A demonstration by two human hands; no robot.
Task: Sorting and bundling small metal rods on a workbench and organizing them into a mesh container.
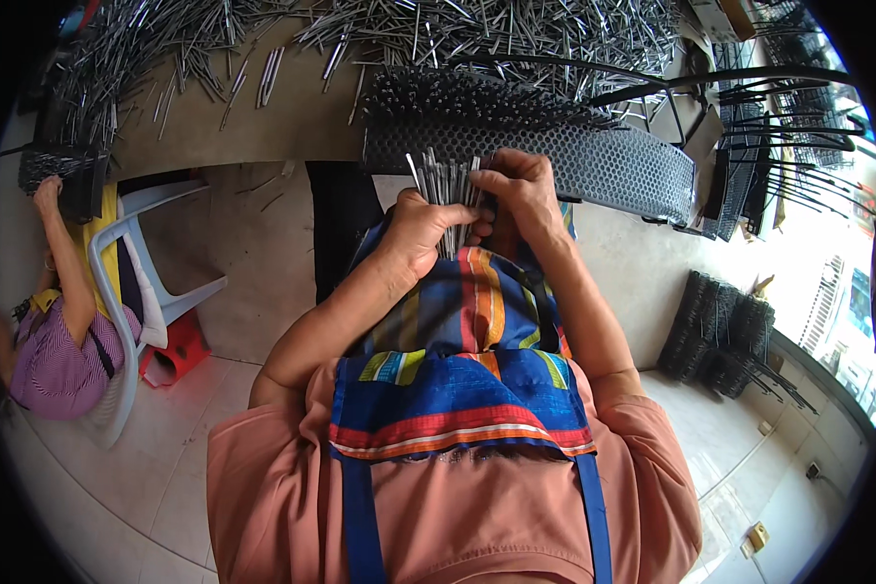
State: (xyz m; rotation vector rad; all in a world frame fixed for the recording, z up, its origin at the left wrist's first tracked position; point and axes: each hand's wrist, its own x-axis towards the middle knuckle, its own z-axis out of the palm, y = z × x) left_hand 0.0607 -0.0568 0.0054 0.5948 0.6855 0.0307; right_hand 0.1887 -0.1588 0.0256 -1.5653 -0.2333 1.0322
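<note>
the left hand (419,232) is closed around a bundle of thin metal strips (442,187), nearly upright over the apron (482,316), near the black perforated tray (603,164). the right hand (524,193) is curled at the bundle's right edge — if it grips a strip, i cannot tell.

The bundle of slim, silvery-grey strips (443,185) stands nearly upright in my left grip (417,230), its upper ends uneven and slightly fanned, its lower ends near my striped apron (438,316); my right grip (524,185) touches its right side.
</note>
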